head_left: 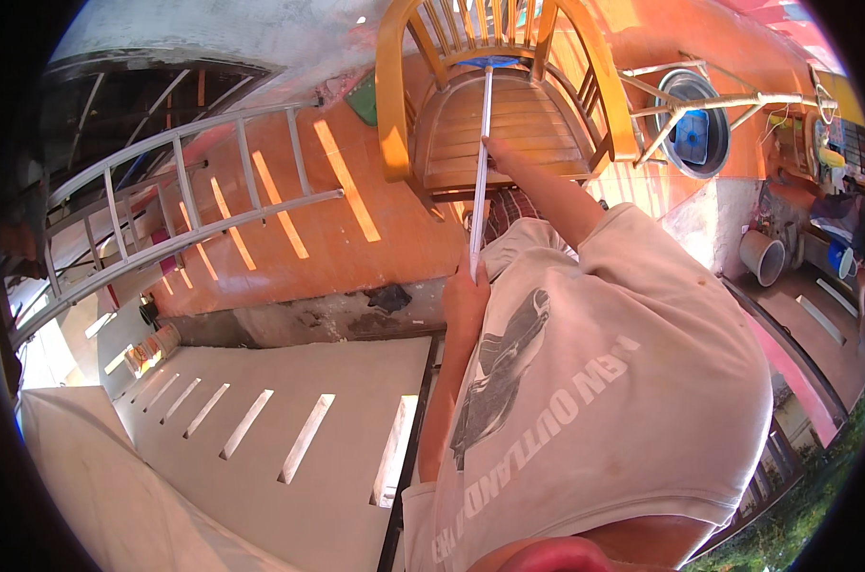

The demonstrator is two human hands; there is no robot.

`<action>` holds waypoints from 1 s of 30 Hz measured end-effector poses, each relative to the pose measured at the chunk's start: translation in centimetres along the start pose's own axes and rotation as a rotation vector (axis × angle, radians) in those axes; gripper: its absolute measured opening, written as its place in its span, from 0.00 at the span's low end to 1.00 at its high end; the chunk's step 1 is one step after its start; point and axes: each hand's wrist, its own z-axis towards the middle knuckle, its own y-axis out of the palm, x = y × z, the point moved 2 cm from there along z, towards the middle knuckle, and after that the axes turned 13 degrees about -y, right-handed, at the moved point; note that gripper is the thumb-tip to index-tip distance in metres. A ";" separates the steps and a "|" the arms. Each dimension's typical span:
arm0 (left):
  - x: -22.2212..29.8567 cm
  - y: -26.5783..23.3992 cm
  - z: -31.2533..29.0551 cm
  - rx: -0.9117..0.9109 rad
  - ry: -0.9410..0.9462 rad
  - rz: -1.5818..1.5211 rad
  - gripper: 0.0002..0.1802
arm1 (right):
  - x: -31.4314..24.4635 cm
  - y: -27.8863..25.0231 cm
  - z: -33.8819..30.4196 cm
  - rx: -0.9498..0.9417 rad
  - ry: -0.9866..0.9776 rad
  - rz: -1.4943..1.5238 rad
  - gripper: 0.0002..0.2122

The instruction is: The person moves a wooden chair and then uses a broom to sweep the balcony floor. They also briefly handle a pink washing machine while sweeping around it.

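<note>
A long, thin white strip [483,205] runs up from my waist over the seat of a wooden armchair [504,119]. Faint lines run along its length; its exact kind I cannot tell. My left hand [466,297] is closed round its near end, close to my shirt. Farther up, at the front edge of the seat, my right hand [496,155] grips the same strip with bent fingers. The far end reaches a blue thing [489,63] at the chair's back, partly hidden by the slats.
A metal ladder [180,181] leans across the left. On the right are a dark round tub [696,124] with a blue thing in it, a wooden pole frame [728,100] and a grey bucket [762,257]. A low ledge [299,324] edges the orange floor [289,229].
</note>
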 end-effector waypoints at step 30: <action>2.9 -37.1 -30.7 0.072 -0.094 0.427 0.25 | -0.3 8.5 -16.5 -0.719 -0.770 -1.491 0.22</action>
